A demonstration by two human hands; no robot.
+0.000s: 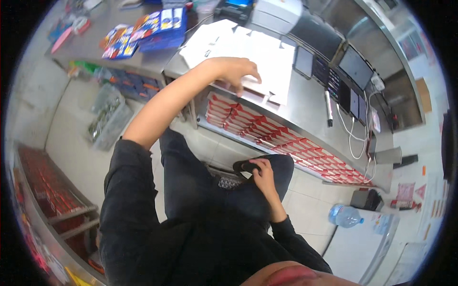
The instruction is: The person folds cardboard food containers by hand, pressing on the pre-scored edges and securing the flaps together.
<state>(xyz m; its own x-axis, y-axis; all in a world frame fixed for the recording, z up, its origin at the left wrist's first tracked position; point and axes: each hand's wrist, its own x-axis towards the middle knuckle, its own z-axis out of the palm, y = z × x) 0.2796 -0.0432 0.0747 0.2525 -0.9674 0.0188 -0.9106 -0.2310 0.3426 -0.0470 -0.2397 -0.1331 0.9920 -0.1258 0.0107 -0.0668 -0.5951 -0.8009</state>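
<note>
My left hand (236, 73) reaches over the steel counter, fingers curved and apart, with nothing visible between them. Under and beside it lie several overlapping white paper sheets (266, 59), some with dark clips or notches at their edges. Whether the fingertips touch the paper, I cannot tell. Down at my lap, my right hand (264, 175) has its fingers curled over a dark, shoe-like object (245, 166) beside my bent knee. Its exact kind is unclear.
Blue printed packs (162, 26) lie left of the sheets. Phones (304, 61), a marker (328, 109), white cables (352, 139) and a tablet (355, 66) line the right side. Red-and-white folded cartons (257, 125) fill the shelf below. A clear bin (111, 118) stands on the floor.
</note>
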